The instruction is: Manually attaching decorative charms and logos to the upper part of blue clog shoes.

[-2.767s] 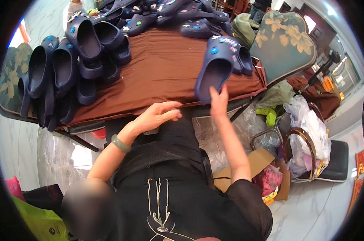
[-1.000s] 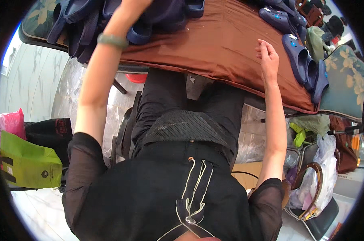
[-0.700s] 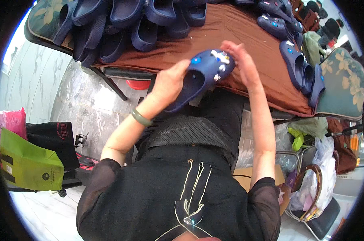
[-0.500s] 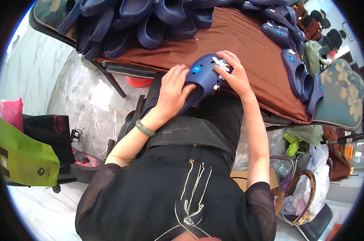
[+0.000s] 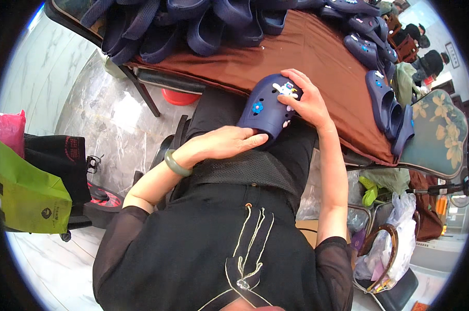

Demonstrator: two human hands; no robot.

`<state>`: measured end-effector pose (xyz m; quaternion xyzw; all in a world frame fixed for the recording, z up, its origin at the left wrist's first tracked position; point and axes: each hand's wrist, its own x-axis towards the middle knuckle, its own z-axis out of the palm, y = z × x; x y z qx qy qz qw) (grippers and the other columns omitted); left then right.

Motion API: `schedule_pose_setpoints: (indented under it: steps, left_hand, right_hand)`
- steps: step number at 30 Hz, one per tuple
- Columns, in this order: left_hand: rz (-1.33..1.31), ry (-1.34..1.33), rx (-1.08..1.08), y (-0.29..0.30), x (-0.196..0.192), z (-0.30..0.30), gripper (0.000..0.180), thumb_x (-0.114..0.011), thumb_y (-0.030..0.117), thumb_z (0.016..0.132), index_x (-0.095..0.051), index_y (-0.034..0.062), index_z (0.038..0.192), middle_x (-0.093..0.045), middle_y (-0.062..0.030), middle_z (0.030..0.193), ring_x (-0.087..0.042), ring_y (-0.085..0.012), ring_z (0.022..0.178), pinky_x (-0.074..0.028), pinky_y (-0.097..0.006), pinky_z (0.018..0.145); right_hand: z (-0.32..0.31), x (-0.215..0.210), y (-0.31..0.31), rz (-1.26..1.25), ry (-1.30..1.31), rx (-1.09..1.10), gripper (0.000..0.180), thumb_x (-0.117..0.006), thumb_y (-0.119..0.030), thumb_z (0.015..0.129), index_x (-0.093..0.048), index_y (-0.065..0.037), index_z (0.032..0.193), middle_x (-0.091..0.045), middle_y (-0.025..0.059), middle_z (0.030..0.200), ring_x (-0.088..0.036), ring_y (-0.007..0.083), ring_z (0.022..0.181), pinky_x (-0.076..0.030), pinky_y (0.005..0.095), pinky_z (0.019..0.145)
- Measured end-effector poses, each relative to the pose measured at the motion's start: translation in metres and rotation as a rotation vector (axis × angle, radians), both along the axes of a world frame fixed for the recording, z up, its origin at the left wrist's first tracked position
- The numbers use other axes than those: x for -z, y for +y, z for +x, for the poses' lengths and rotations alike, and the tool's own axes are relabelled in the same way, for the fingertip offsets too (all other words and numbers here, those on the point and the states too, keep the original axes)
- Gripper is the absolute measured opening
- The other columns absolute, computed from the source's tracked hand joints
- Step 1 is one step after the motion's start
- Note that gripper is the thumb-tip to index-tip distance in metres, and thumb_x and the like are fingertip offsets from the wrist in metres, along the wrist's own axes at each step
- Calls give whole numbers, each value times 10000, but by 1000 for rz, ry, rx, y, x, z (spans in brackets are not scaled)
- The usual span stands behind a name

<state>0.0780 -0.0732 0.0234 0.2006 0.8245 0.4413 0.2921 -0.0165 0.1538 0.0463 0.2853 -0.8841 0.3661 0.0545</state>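
The clog (image 5: 269,111) is above the lap (image 5: 216,111), near the edge of the brown cloth (image 5: 307,49), its toe pointing away from the person. Both hands are closed on it: the left hand (image 5: 228,141) at the opening, the right hand (image 5: 308,101) at the toe side, thumb against a white charm (image 5: 286,88) (a blue flower (image 5: 258,107) sits near).

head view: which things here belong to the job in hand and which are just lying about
Likely part of the job:
navy clog in the right grip
blue flower charm on it
other navy clogs on the table
brown-covered table

Probably just lying about:
green bag
pink package
clear plastic bag
red object under the table
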Motion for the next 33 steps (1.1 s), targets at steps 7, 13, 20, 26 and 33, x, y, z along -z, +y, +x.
schedule_pose_setpoints:
  steps: [7,13,20,26,33]
  left_hand:
    - [505,229,-226,18,29,-11,590,-502,368,918,-348,-58,1297,-441,-225,1288,-417,-299,1228,-335,-376,1001]
    - [1292,-609,-315,40,26,-54,357,-562,95,825,-513,-9,1164,-584,-109,1114,-586,-205,1016,-470,-327,894]
    - [1239,-620,-409,45,39,-56,345,-561,-15,669,-571,-36,1013,-618,-116,974,-610,-216,910,-490,-325,839]
    - [1236,-623,-444,45,40,-56,300,-564,-19,655,-579,-29,955,-618,-111,933,-617,-211,852,-495,-316,814]
    - [1272,-645,-466,49,37,-50,306,-561,-18,651,-574,-42,956,-620,-120,934,-617,-215,843,-497,-314,801]
  right_hand:
    - [4,2,9,43,47,59,545,-741,-235,704,-551,-34,1174,-501,132,1256,-462,264,1189,-358,343,1006]
    - [9,-1,4,191,32,71,523,-705,-241,754,-524,-64,1212,-544,156,1187,-474,314,1119,-377,376,974]
    - [3,27,5,507,629,85,397,-628,-234,822,-538,22,1112,-576,162,1121,-565,310,903,-493,376,788]
    - [-12,32,7,515,841,26,263,-568,-165,859,-555,20,1045,-627,142,980,-605,256,780,-528,327,635]
    - [-24,29,3,434,599,175,154,-515,-153,897,-570,-20,950,-630,160,825,-617,287,724,-514,363,653]
